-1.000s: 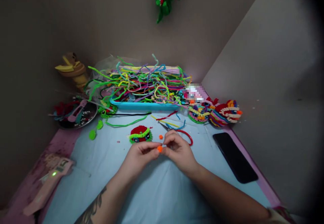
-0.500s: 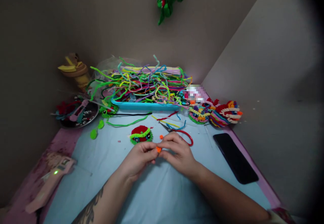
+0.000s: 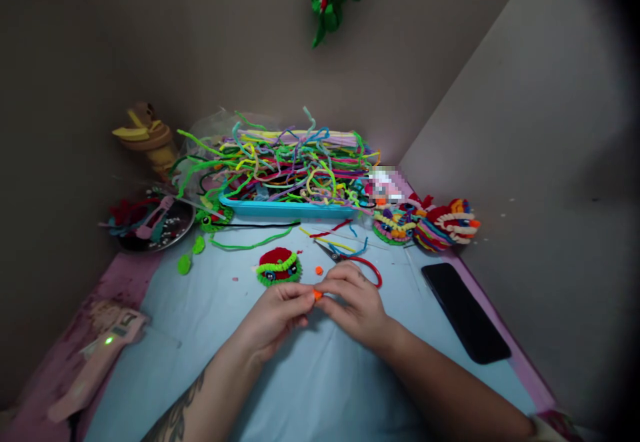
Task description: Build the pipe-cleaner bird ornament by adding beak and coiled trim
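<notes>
Between the fingertips of my left hand [image 3: 283, 312] and my right hand [image 3: 353, 302] is a small orange fuzzy piece [image 3: 318, 295], perhaps coiled pipe cleaner. Both hands pinch it, and the fingers cover most of it. Just beyond them lies a second small orange piece [image 3: 319, 271] on the blue cloth. Behind my left hand sits a red and green pipe-cleaner head [image 3: 279, 267] with two dark eyes. Scissors with red handles [image 3: 373, 271] lie behind my right hand, partly hidden by it.
A blue tray [image 3: 290, 211] heaped with colourful pipe cleaners stands at the back. At left are a lit pink glue gun [image 3: 103, 362], a metal bowl [image 3: 183, 229] and green leaf-like pieces [image 3: 185, 264]. A black phone [image 3: 465, 312] and several pipe-cleaner figures [image 3: 445, 225] lie at right.
The pinched orange piece has shifted very slightly right and its visible part has turned a little. Both hands keep their grip; the loose orange piece beyond shows more fully.
</notes>
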`<state>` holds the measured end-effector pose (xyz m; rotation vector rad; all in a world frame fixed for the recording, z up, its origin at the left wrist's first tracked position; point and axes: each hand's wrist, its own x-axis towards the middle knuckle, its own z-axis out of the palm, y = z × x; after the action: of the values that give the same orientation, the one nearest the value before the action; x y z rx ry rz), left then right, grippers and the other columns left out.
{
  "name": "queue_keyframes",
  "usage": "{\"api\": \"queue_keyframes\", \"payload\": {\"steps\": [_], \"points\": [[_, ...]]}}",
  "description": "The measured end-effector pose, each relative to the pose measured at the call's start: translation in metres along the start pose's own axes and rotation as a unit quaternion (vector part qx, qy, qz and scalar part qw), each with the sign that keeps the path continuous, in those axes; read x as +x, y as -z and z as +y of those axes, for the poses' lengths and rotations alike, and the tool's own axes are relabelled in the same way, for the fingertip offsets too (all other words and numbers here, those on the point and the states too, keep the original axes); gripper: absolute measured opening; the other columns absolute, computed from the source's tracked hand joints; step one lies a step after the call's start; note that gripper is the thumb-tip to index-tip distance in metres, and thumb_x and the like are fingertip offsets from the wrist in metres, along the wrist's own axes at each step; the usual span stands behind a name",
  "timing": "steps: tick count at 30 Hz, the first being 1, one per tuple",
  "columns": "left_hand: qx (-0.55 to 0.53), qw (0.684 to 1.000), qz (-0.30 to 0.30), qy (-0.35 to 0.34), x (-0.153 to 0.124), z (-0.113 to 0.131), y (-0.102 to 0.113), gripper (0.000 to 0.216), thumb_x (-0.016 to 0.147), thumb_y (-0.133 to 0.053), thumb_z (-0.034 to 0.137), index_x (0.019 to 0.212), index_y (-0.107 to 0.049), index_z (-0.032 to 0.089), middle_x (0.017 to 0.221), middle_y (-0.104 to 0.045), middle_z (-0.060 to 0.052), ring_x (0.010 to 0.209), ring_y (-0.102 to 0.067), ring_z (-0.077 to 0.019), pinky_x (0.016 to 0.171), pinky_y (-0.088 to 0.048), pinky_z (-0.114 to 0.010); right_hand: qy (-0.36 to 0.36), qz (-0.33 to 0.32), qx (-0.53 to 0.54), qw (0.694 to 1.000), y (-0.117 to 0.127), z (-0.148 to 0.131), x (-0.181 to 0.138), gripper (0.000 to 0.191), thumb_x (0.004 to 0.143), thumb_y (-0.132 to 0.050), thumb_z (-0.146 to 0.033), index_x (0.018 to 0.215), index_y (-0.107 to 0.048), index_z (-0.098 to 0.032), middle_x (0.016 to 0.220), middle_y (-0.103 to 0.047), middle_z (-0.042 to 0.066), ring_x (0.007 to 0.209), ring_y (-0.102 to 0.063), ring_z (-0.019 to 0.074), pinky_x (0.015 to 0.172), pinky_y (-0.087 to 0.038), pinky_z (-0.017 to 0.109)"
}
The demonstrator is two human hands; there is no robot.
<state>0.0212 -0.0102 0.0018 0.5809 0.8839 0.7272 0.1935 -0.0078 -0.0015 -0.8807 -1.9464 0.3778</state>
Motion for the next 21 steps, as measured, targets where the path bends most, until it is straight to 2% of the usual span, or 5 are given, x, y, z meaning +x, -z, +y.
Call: {"api": "queue_keyframes", "payload": {"steps": [8, 15, 21], "points": [[-0.024, 1.000, -0.001, 0.014, -0.0003, -0.0018, -0.0039, 0.034, 0.055, -0.085, 0.037, 0.074, -0.075, 0.010, 0.059, -0.057, 0.000, 0.049, -0.046, -0.0026, 0.043, -0.038, -0.011, 0.059, 0.039, -0.007, 0.997, 0.0005, -0.0016, -0.0029, 0.029, 0.080, -0.064, -0.010, 0.105, -0.066, -0.023, 0.077, -0.064, 0.003, 0.072, -0.058, 0.0159, 0.067, -0.051, 0.034], [-0.052, 0.998, -0.005, 0.024, -0.0004, -0.0043, -0.0053, 0.031, 0.057, -0.085, 0.035, 0.069, -0.072, 0.009, 0.058, -0.056, 0.000, 0.049, -0.047, -0.0021, 0.043, -0.038, -0.010, 0.075, 0.037, -0.023, 0.996, 0.0006, -0.0009, -0.0085, 0.043, 0.078, -0.064, -0.005, 0.117, -0.061, -0.024, 0.080, -0.066, 0.004, 0.071, -0.060, 0.0164, 0.064, -0.052, 0.033], [-0.076, 0.997, 0.005, 0.034, -0.0008, -0.0070, -0.0096, 0.031, 0.056, -0.086, 0.033, 0.070, -0.071, 0.009, 0.058, -0.055, 0.002, 0.046, -0.044, -0.0009, 0.040, -0.036, -0.009, 0.109, 0.026, -0.053, 0.992, 0.0008, -0.0025, -0.0039, 0.048, 0.080, -0.060, -0.002, 0.123, -0.056, -0.021, 0.081, -0.066, 0.005, 0.073, -0.062, 0.0164, 0.066, -0.054, 0.032]]}}
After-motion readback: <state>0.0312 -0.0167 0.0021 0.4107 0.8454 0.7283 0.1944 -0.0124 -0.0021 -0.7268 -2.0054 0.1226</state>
